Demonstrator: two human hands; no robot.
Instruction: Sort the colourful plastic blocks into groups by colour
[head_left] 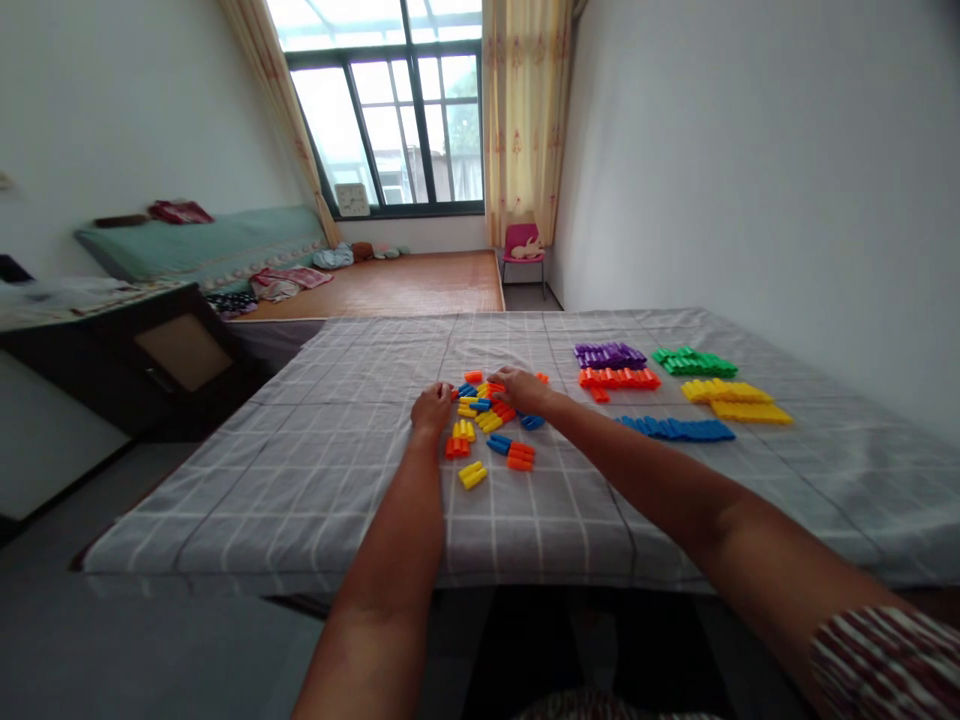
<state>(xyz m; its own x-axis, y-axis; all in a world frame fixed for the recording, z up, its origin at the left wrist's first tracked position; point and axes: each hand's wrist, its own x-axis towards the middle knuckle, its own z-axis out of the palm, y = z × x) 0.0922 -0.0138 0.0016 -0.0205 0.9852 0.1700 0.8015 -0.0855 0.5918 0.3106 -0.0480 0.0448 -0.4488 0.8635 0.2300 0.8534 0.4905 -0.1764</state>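
A mixed pile of small bullet-shaped plastic building pieces (489, 421) in yellow, orange and blue lies on the table between my hands. At its left edge, my left hand (433, 407) is closed with an orange piece (454, 394) at its fingertips. My right hand (523, 389) reaches over the pile's far right side, fingers curled down beside an orange piece (496, 388); what they hold is hidden. Blue pieces (531, 422) lie under my right wrist. Closer to me are a yellow piece (472, 475) and an orange piece (520, 463).
Pieces grouped by colour lie on the right: purple (610, 355), orange (619, 378), green (694, 362), yellow (735, 398) and blue (675, 429). A grey checked cloth (300, 480) covers the table. Beyond stand a bed (427, 280) and a pink chair (523, 243).
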